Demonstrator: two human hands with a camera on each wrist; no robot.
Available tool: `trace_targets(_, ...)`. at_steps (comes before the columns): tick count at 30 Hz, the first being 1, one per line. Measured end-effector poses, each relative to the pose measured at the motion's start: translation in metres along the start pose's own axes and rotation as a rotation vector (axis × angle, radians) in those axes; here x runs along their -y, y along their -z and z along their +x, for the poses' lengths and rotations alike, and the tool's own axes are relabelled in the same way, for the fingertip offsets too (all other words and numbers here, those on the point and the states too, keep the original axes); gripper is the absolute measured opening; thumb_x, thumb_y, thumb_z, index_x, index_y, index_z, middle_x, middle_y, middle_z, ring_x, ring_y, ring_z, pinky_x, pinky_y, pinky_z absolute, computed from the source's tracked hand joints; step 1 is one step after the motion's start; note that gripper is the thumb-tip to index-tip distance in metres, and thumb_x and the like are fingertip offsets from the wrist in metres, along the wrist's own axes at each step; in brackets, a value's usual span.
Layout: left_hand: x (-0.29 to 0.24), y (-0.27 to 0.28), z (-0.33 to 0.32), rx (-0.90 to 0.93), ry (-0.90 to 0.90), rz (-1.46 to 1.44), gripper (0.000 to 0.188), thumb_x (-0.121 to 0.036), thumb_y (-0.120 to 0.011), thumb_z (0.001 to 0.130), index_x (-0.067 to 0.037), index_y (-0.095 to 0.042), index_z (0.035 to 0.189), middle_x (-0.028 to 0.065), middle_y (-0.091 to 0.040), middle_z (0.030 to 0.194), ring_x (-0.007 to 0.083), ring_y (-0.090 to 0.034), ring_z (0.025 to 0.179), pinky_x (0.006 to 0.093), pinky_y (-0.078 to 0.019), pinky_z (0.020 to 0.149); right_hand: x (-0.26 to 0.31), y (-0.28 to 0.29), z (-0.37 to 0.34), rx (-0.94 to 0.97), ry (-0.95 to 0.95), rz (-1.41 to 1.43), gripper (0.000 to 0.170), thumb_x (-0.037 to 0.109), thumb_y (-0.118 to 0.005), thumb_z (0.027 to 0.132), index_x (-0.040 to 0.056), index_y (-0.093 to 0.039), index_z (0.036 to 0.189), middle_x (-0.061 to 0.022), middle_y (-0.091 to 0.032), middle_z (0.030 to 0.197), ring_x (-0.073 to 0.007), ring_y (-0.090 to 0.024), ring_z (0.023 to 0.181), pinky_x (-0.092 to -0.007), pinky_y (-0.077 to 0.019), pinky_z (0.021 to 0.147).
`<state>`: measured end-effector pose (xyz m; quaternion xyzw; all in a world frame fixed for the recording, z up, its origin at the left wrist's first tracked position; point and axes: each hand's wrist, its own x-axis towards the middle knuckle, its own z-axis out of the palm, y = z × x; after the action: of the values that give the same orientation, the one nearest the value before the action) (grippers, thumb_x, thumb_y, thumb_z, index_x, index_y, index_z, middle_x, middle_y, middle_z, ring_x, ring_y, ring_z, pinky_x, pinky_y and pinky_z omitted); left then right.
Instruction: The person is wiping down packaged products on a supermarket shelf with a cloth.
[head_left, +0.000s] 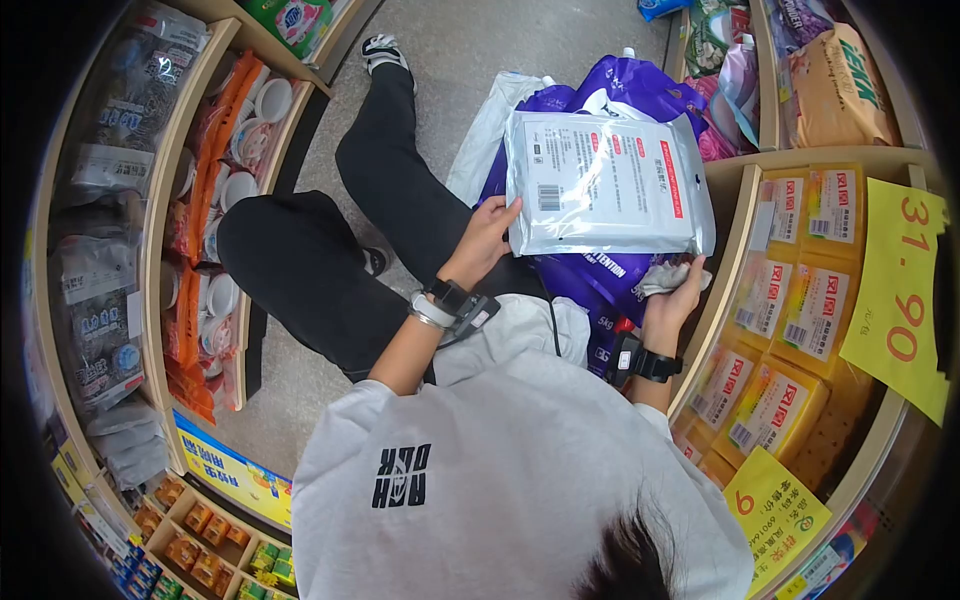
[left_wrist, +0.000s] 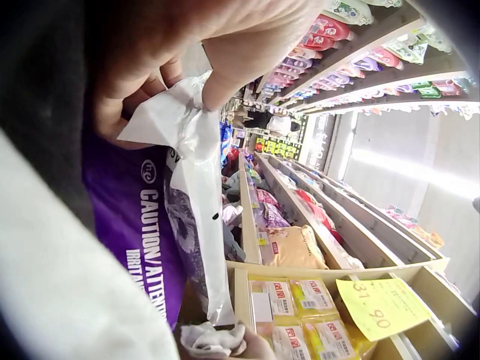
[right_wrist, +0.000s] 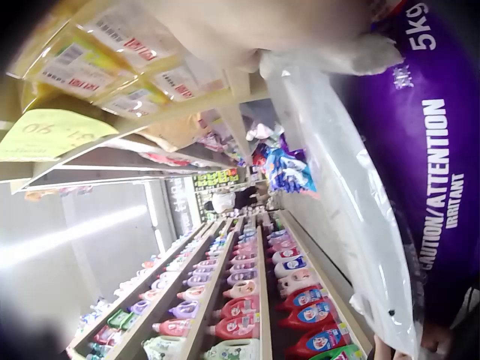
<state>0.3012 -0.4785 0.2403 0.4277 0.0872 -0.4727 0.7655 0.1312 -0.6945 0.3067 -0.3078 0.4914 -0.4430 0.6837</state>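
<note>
A flat silver-white plastic package (head_left: 610,185), printed with red and black text and a barcode, lies tilted over purple 5kg bags (head_left: 600,275). My left hand (head_left: 488,240) pinches its near left corner, thumb on top; in the left wrist view the left hand (left_wrist: 187,52) has the fingers curled under that corner. At the near right corner, my right hand (head_left: 675,305) grips a crumpled greyish-white cloth (head_left: 668,279), with fingertips right at the package's edge. The right wrist view shows the right hand (right_wrist: 255,26) blurred above the package edge (right_wrist: 337,180).
Shelves crowd both sides of the aisle. Yellow soap packs (head_left: 790,310) with yellow price signs (head_left: 900,295) stand close at the right. Wrapped bowls (head_left: 235,200) and dark bagged goods (head_left: 100,310) fill the left shelves. My bent legs (head_left: 400,160) stretch over the grey floor (head_left: 455,50).
</note>
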Motion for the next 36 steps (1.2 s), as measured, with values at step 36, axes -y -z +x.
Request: trace_targets(36,-0.004,0.005,-0.005,0.187,-0.005,0.131,0.032,-0.015,-0.053,0.098,0.000,-0.039,0.123,0.0115,-0.057,0.120,0.0170,-0.059,0.110,0.0337,-0.0531,0.090,0.009,-0.044,0.109,0.424,1.093,-1.346,0.021,-0.006,-0.056,0.077,-0.0038,-0.060,0.098,-0.0217,-0.058,0.097,-0.0399,-0.058,0.092,-0.0427,-0.0470,0.082)
